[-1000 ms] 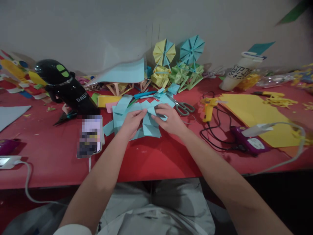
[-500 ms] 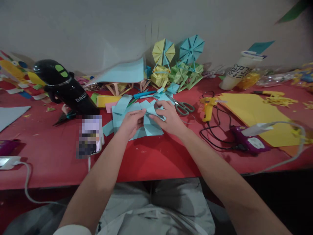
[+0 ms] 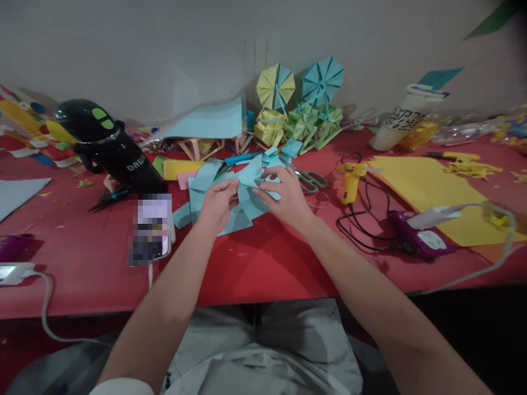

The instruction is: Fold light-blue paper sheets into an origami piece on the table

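Both my hands work a light blue folded paper piece point(image 3: 250, 176) over the red table point(image 3: 263, 263). My left hand point(image 3: 218, 203) pinches its left side, fingers closed on the paper. My right hand point(image 3: 284, 197) grips its right side, with the thumb on top. The piece is lifted slightly off a pile of more light blue paper pieces point(image 3: 206, 184) lying under and around my hands.
Scissors point(image 3: 309, 179) lie right of my hands, then a yellow glue gun point(image 3: 349, 181) with a black cord and a yellow sheet point(image 3: 428, 189). Folded paper wheels point(image 3: 300, 104) stand at the wall. A black device point(image 3: 111, 148) and a phone point(image 3: 151, 230) sit left.
My hands have raised the blue piece and turned it upward from lying flat on the pile; a pointed flap now sticks up between them.
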{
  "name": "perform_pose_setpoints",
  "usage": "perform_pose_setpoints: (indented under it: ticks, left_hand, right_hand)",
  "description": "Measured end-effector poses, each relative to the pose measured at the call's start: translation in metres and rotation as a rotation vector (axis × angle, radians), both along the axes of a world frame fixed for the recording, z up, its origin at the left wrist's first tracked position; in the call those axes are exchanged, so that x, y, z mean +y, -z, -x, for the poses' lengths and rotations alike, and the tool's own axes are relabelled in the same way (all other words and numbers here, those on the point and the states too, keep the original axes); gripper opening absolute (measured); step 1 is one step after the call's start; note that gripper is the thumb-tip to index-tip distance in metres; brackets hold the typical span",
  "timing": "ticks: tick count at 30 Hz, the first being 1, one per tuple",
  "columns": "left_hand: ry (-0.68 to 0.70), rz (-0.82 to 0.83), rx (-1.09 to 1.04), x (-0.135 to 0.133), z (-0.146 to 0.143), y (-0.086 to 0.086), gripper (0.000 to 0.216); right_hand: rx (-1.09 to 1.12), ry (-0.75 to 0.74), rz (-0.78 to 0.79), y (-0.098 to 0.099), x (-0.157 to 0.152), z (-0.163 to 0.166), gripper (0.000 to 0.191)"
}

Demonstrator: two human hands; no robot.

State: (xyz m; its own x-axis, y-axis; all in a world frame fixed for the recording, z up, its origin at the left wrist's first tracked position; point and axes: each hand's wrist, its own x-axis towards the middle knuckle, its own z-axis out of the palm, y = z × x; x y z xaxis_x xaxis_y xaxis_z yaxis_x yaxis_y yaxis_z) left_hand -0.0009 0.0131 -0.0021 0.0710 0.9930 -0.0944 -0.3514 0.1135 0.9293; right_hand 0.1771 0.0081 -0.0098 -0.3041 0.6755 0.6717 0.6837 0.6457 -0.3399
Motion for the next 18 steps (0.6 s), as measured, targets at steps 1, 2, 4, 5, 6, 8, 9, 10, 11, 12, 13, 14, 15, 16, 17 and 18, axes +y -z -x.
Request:
perform_pose_setpoints:
  ticks: [1,2,4,5,6,8,9,10,11,12,13,14,15,16,17,18]
  left_hand:
    - [-0.003,-0.016,0.017,0.001,0.0,0.0,0.016]
    - [-0.001,-0.024,0.033,0.001,0.0,0.001,0.015]
    - [0.024,-0.016,0.043,0.002,0.0,0.002,0.013]
    - [0.046,-0.004,0.035,0.002,0.0,0.002,0.016]
    - [0.072,0.008,0.023,0.002,-0.001,0.001,0.022]
    - [0.127,0.029,-0.001,0.0,-0.001,-0.002,0.035]
    - [0.158,0.043,-0.01,-0.001,-0.001,-0.004,0.039]
    - [0.187,0.059,-0.022,-0.002,-0.001,-0.006,0.039]
    - [0.212,0.081,-0.035,-0.004,0.0,-0.008,0.036]
    - [0.224,0.108,-0.045,-0.005,0.0,-0.01,0.031]
    - [0.228,0.135,-0.041,-0.006,0.001,-0.011,0.03]
    - [0.219,0.16,-0.022,-0.007,0.002,-0.012,0.033]
    - [0.203,0.178,0.014,-0.007,0.002,-0.013,0.039]
    - [0.188,0.192,0.066,-0.007,0.002,-0.012,0.044]
    - [0.181,0.201,0.124,-0.006,0.002,-0.012,0.048]
    - [0.177,0.205,0.18,-0.006,0.001,-0.011,0.05]
  right_hand:
    - [0.004,0.008,-0.006,0.001,0.001,-0.001,0.021]
    - [0.007,0.015,-0.01,0.001,0.003,-0.002,0.019]
    - [0.011,0.024,-0.008,0.003,0.004,-0.004,0.019]
    - [0.01,0.025,-0.003,0.003,0.005,-0.004,0.022]
    - [0.004,0.021,0.005,0.004,0.005,-0.005,0.024]
    - [-0.017,-0.005,0.028,0.005,0.006,-0.005,0.028]
    - [-0.029,-0.026,0.042,0.005,0.006,-0.006,0.03]
    - [-0.041,-0.055,0.057,0.006,0.006,-0.006,0.03]
    - [-0.054,-0.091,0.071,0.006,0.007,-0.006,0.031]
    - [-0.067,-0.132,0.086,0.006,0.007,-0.006,0.03]
    - [-0.081,-0.17,0.099,0.007,0.008,-0.006,0.03]
    - [-0.095,-0.204,0.109,0.007,0.008,-0.007,0.029]
    - [-0.108,-0.23,0.116,0.006,0.009,-0.007,0.029]
    - [-0.121,-0.249,0.122,0.006,0.009,-0.007,0.029]
    - [-0.136,-0.267,0.126,0.005,0.009,-0.008,0.03]
    - [-0.151,-0.286,0.128,0.004,0.009,-0.008,0.031]
